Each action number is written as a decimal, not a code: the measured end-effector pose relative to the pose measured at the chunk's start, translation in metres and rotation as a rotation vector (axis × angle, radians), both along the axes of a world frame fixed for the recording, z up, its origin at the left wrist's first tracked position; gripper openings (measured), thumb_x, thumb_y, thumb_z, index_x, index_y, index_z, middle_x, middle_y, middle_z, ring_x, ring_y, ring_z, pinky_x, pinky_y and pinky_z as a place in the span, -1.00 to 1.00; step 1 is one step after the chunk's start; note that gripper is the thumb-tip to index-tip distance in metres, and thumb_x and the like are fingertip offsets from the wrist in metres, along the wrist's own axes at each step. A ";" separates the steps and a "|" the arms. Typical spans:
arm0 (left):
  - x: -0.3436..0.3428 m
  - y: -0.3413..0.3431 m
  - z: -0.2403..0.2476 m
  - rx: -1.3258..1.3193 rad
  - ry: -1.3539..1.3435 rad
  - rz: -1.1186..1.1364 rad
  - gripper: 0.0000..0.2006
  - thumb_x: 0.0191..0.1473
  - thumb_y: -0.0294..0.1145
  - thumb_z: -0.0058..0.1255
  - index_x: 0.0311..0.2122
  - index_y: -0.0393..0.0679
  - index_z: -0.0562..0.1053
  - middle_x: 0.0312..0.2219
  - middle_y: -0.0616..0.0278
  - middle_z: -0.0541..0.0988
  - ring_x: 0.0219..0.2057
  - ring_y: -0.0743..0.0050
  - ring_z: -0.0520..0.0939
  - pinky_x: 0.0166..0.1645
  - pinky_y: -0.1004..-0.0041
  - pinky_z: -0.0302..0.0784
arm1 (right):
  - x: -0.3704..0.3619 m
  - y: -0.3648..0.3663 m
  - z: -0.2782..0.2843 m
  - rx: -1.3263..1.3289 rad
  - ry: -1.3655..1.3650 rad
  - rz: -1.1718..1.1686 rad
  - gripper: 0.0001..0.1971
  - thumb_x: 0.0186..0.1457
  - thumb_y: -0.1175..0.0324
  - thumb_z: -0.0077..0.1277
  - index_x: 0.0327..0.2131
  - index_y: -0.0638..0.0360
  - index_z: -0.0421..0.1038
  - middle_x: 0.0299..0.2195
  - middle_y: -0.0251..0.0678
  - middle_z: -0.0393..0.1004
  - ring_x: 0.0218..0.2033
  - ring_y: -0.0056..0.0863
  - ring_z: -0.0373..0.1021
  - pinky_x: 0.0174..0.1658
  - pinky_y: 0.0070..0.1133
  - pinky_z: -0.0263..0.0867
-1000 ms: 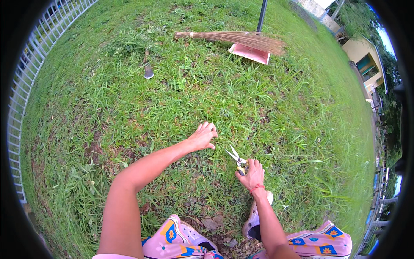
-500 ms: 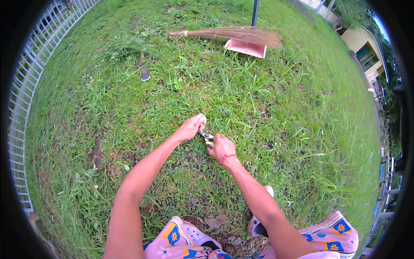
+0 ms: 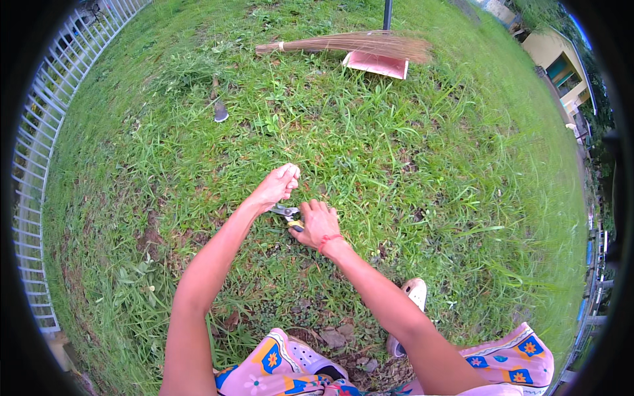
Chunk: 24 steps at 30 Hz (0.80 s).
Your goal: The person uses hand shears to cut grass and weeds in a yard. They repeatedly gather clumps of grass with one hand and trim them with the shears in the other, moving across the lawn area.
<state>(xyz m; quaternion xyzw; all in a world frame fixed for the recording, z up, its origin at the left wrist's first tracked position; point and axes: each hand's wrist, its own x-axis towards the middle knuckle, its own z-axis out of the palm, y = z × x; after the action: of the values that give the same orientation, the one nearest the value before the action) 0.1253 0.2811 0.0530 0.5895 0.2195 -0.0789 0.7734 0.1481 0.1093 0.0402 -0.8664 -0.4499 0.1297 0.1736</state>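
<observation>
My right hand [image 3: 319, 224], a red band at its wrist, is wrapped round pruning shears [image 3: 289, 214] with yellow-and-dark handles. The metal blades point left and lie just below my left wrist, low over the grass [image 3: 370, 198]. My left hand [image 3: 280, 186] is closed in a fist, a little beyond the shears and to their left. Whatever it grips, if anything, is hidden by the fingers. Short grass and weeds surround both hands.
Farther off, a stick broom [image 3: 343, 45] lies across a pink dustpan [image 3: 376, 64]. A small bladed hand tool [image 3: 220, 111] rests beside a heap of cut grass [image 3: 188, 71]. A white fence [image 3: 41, 148] runs along the left. My shoes [image 3: 415, 294] stand near the bottom.
Both hands have shifted left, and the shears have come with my right hand. Their blades now point more to the left, under my left wrist instead of at its fingers.
</observation>
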 end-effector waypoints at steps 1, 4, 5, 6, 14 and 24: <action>0.000 0.001 0.000 0.017 0.009 -0.013 -0.75 0.29 -0.15 -0.39 -0.35 -0.02 0.25 -0.64 0.56 0.15 -0.64 0.79 0.06 -0.55 0.71 0.04 | -0.007 0.011 0.000 -0.018 0.115 -0.005 -0.49 -0.18 0.05 0.16 -0.24 0.24 0.36 -0.26 -0.08 0.41 -0.20 -0.17 0.37 -0.17 -0.30 0.28; 0.001 0.009 0.004 0.068 -0.094 0.012 -0.76 0.29 -0.17 -0.38 -0.35 -0.04 0.25 -0.65 0.56 0.15 -0.64 0.80 0.05 -0.56 0.71 0.03 | -0.020 0.003 0.006 -0.021 0.361 -0.008 -0.55 -0.18 0.12 0.15 -0.31 0.30 0.35 -0.33 0.01 0.47 -0.30 -0.06 0.45 -0.24 -0.32 0.39; 0.001 0.013 0.006 0.164 -0.121 0.034 -0.74 0.26 -0.16 -0.30 -0.37 -0.08 0.31 -0.65 0.52 0.21 -0.64 0.76 0.15 -0.54 0.65 0.12 | -0.023 -0.012 0.009 -0.025 0.425 -0.037 -0.53 -0.19 0.11 0.17 -0.29 0.30 0.35 -0.32 -0.01 0.46 -0.29 -0.07 0.43 -0.21 -0.31 0.37; 0.002 0.013 0.006 0.334 -0.069 -0.022 -0.74 0.24 -0.15 -0.25 -0.37 -0.10 0.34 -0.63 0.51 0.25 -0.61 0.73 0.20 -0.51 0.63 0.17 | -0.023 -0.035 0.012 0.003 0.345 -0.072 -0.52 -0.19 0.10 0.17 -0.28 0.28 0.35 -0.31 -0.03 0.44 -0.27 -0.10 0.41 -0.19 -0.30 0.35; 0.041 -0.067 -0.044 0.925 -0.112 -0.042 -0.62 -0.12 -0.17 0.23 -0.21 -0.19 0.53 -0.47 0.19 0.51 -0.46 0.33 0.51 -0.30 0.36 0.44 | 0.054 -0.113 0.004 -0.155 -0.221 -0.376 -0.45 -0.27 0.04 0.21 -0.23 0.18 0.34 -0.26 -0.20 0.33 -0.17 -0.24 0.28 -0.14 -0.32 0.22; 0.055 -0.102 -0.036 0.820 -0.199 0.116 -0.85 0.05 -0.37 0.03 -0.37 -0.20 0.55 -0.57 0.08 0.52 -0.50 0.25 0.52 -0.34 0.34 0.41 | 0.073 -0.120 0.013 -0.095 0.177 -0.414 -0.49 -0.22 0.07 0.21 -0.24 0.22 0.35 -0.30 -0.09 0.43 -0.23 -0.16 0.40 -0.18 -0.33 0.34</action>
<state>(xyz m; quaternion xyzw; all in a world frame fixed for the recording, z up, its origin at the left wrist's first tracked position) 0.1808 0.1795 0.0175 0.8397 0.1896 0.1158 0.4956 0.2213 -0.0106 0.0532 -0.9326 -0.2389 0.1881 0.1943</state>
